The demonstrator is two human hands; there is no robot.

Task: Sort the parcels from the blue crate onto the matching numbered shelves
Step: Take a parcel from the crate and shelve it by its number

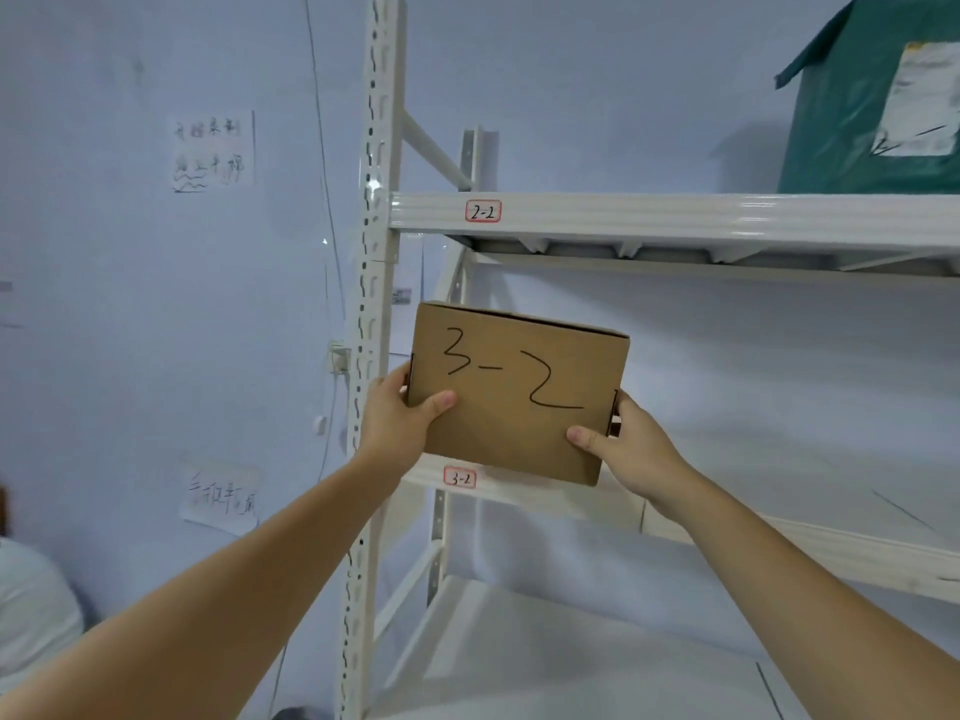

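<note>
Fingers [441, 402] of both hands clamp the cardboard box [519, 392] marked 3-2 by its side edges — just above the 3-2 shelf [519, 488]; it looks stiff and light.

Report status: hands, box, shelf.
Left hand and right hand grip cardboard box marked 3-2. Box held above shelf labelled 3-2, not set down. Nothing blocking.
</note>
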